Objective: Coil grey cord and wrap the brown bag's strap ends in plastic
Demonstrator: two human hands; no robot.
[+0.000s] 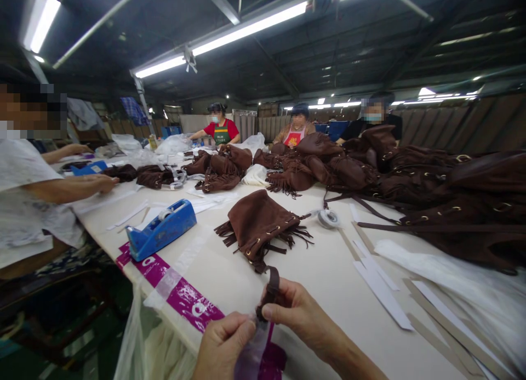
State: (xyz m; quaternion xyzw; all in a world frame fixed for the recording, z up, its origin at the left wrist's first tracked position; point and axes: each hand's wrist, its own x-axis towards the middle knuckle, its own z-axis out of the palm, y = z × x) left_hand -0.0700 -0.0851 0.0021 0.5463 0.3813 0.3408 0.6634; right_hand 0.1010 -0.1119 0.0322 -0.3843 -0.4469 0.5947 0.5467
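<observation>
A brown fringed drawstring bag [263,221] with small gold eyelets lies on the white table in front of me. Its brown leather strap [272,283] runs toward me, and my right hand [302,314] pinches it between thumb and fingers. Close beside it, my left hand [228,341] has thumb and finger pressed together on a thin, see-through plastic piece [255,341] that meets the strap end. What exactly joins the two is hidden by my fingers. A purple tape strip [176,284] with white print runs along the table edge.
A blue tape dispenser [162,229] stands at the left edge. Grey tape rolls [329,219] and paper strips [382,295] lie right of the bag. Brown bags [411,177] are heaped behind. Several co-workers surround the table; one person's arm [74,188] reaches in from the left.
</observation>
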